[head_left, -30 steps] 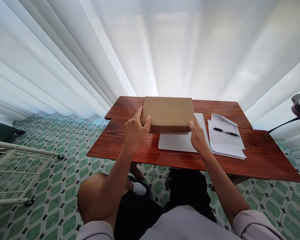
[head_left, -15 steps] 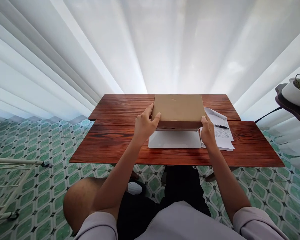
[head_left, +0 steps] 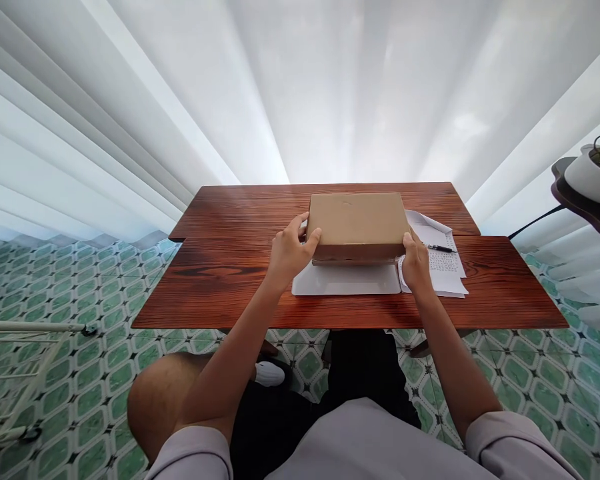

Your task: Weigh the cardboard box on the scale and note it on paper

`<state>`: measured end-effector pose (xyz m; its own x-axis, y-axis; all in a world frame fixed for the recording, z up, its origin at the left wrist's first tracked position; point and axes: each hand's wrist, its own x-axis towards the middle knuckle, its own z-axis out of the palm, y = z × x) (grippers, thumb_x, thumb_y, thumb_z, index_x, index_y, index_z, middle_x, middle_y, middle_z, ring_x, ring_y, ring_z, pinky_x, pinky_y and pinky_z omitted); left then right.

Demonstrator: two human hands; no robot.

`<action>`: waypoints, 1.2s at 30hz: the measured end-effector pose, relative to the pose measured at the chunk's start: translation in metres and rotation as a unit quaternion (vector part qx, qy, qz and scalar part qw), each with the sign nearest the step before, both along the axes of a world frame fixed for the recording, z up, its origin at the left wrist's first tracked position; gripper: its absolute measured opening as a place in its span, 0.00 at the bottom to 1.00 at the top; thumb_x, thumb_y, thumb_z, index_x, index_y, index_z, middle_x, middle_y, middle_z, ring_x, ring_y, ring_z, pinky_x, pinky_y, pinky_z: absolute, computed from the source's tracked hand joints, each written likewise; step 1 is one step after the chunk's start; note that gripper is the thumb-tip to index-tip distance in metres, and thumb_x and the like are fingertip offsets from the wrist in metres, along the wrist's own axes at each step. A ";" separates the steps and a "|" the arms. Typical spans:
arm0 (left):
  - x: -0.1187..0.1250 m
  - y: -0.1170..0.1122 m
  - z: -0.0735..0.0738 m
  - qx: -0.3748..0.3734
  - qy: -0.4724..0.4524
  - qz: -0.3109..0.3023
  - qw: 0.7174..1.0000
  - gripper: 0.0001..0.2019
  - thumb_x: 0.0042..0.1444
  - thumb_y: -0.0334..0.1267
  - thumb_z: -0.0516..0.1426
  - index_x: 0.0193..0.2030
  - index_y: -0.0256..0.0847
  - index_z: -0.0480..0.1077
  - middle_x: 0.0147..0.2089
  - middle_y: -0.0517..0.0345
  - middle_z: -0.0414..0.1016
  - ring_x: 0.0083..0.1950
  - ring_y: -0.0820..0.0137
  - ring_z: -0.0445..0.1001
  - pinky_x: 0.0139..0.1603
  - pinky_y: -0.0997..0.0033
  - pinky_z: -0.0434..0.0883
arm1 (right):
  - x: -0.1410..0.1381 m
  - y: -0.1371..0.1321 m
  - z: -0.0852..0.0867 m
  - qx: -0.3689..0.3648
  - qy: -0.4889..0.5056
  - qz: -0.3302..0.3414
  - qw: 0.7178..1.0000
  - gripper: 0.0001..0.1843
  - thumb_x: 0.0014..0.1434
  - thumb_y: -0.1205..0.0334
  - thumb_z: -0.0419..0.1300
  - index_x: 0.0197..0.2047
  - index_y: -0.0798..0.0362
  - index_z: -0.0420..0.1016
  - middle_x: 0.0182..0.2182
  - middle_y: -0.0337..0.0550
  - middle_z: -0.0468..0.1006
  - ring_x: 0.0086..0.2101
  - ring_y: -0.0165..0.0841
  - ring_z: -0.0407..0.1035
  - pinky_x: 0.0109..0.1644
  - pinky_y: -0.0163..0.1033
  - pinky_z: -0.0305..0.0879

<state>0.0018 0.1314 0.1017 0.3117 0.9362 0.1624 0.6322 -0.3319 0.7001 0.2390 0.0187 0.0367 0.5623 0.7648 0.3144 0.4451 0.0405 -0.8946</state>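
Lower now than half a second back, the flat tan cardboard box has come down toward the thin white rectangular mat, and the dark shadowed gap under its near edge has narrowed to a sliver. Whether the box already touches the mat I cannot tell. It sits over the mat's far half, in the middle of the reddish-brown wood-grain table.

Both hands grasp the box. The left hand wraps its near left corner, thumb on the lid and fingers along the side. The right hand presses the near right corner, thumb on top.

Several things could go wrong, by my judgement. The right hand lies over the left edge of the printed white paper sheets, so a sideways slide of that hand could drag or crease them and roll off the black pen resting on them. The mat looks smooth and light; a box set down with any push might skate it along the polished wood. Fingers tucked at the corners could get pinched under the box.

The cardboard is matte and plain with crisp edges and a faint dent on the lid. The table has bold dark grain and a slight sheen. Behind hang pleated white curtains; below lies a green and white patterned tile floor.
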 end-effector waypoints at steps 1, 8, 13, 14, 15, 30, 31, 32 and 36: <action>0.000 0.000 -0.001 0.001 0.005 0.002 1.000 0.27 0.62 0.48 0.56 0.66 0.41 0.68 0.53 0.50 0.81 0.58 0.57 0.77 0.60 0.56 0.71 | 0.000 0.000 -0.001 0.000 0.001 -0.001 1.000 0.29 0.71 0.47 0.42 0.64 0.48 0.72 0.57 0.47 0.76 0.55 0.45 0.69 0.62 0.52 0.60; -0.003 0.000 -0.006 0.007 0.006 -0.003 1.000 0.28 0.62 0.48 0.56 0.66 0.39 0.67 0.53 0.47 0.80 0.58 0.58 0.78 0.60 0.57 0.71 | 0.000 0.001 -0.005 0.004 0.003 0.007 1.000 0.30 0.71 0.45 0.42 0.66 0.46 0.70 0.58 0.47 0.75 0.60 0.46 0.65 0.64 0.54 0.60; -0.003 -0.002 -0.008 0.008 0.010 -0.007 1.000 0.28 0.62 0.48 0.55 0.66 0.40 0.67 0.53 0.48 0.80 0.58 0.57 0.77 0.61 0.56 0.71 | 0.000 0.000 -0.005 0.004 0.003 0.005 1.000 0.30 0.71 0.44 0.42 0.66 0.47 0.70 0.59 0.48 0.74 0.61 0.46 0.64 0.64 0.54 0.60; -0.003 -0.002 -0.008 0.007 0.013 -0.006 1.000 0.28 0.62 0.48 0.55 0.66 0.40 0.67 0.53 0.48 0.80 0.58 0.57 0.77 0.61 0.56 0.71 | 0.000 0.000 -0.005 0.002 0.001 0.004 1.000 0.30 0.71 0.44 0.42 0.66 0.47 0.71 0.60 0.48 0.74 0.60 0.46 0.64 0.64 0.53 0.60; -0.003 -0.002 -0.008 0.006 0.015 -0.004 1.000 0.28 0.62 0.49 0.55 0.66 0.40 0.67 0.53 0.48 0.80 0.58 0.57 0.77 0.61 0.56 0.70 | 0.000 -0.001 -0.005 -0.002 -0.001 0.002 1.000 0.30 0.71 0.44 0.42 0.65 0.48 0.71 0.60 0.48 0.73 0.60 0.46 0.65 0.63 0.53 0.60; -0.006 -0.005 -0.006 -0.003 0.023 -0.016 1.000 0.28 0.63 0.49 0.53 0.68 0.41 0.65 0.54 0.49 0.80 0.60 0.58 0.76 0.60 0.58 0.71 | -0.002 -0.002 -0.003 -0.021 -0.009 -0.005 1.000 0.30 0.71 0.47 0.41 0.65 0.49 0.71 0.61 0.49 0.72 0.59 0.46 0.66 0.63 0.53 0.59; -0.007 -0.004 -0.007 -0.004 0.022 -0.019 1.000 0.28 0.63 0.49 0.53 0.68 0.41 0.65 0.55 0.49 0.80 0.60 0.58 0.76 0.61 0.57 0.71 | -0.002 -0.002 -0.003 -0.018 -0.014 -0.005 1.000 0.30 0.72 0.46 0.42 0.65 0.50 0.71 0.61 0.50 0.73 0.59 0.45 0.66 0.63 0.53 0.59; -0.009 -0.003 -0.008 -0.007 0.017 -0.023 1.000 0.29 0.63 0.49 0.53 0.69 0.41 0.64 0.55 0.49 0.79 0.60 0.58 0.76 0.61 0.57 0.71 | -0.002 -0.002 -0.003 -0.016 -0.019 -0.005 1.000 0.30 0.72 0.46 0.41 0.65 0.50 0.71 0.60 0.50 0.73 0.58 0.45 0.66 0.63 0.52 0.59; -0.016 0.002 -0.010 -0.037 -0.015 -0.054 0.998 0.29 0.63 0.48 0.53 0.69 0.42 0.64 0.56 0.51 0.79 0.58 0.61 0.77 0.58 0.61 0.73 | 0.000 -0.004 -0.004 -0.015 -0.032 0.006 0.999 0.31 0.73 0.42 0.41 0.65 0.49 0.70 0.61 0.50 0.73 0.58 0.45 0.67 0.62 0.52 0.60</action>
<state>-0.0143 0.1333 0.0919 0.4066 0.9075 0.1055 0.5740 -0.3436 0.7433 0.2391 0.0152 0.0327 0.5321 0.7814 0.3260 0.5018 0.0191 -0.8648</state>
